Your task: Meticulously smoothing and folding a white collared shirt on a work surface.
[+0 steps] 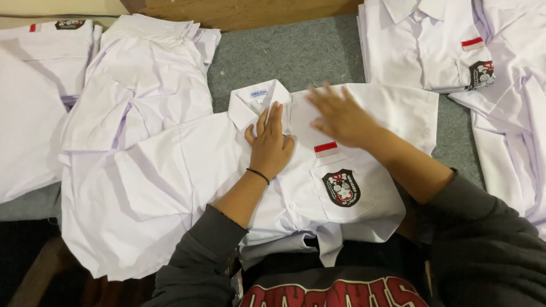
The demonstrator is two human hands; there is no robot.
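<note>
Nearest to me, dark grey sleeves [483,250] run up from the bottom edge toward the white short-sleeved cotton shirt [187,170] spread front-up across the middle of the grey carpeted surface [296,54]. I see its breast pocket with a dark shield-shaped badge [341,187] near right of centre, and a small red-and-white strip [326,149] just above the pocket. My left hand [270,145], with a thin black band [257,175] at the wrist, lies flat with fingers together and extended, pressing the shirt along the button line just below the collar [259,99]. My right hand [341,116] lies open and spread on the shirt's right chest, beside the left, blurred; it grips nothing. Left of the shirt, loose white shirts [142,79] lie heaped. Far right, a folded white badged shirt [421,45] rests on the carpet, more white shirts beside it.
</note>
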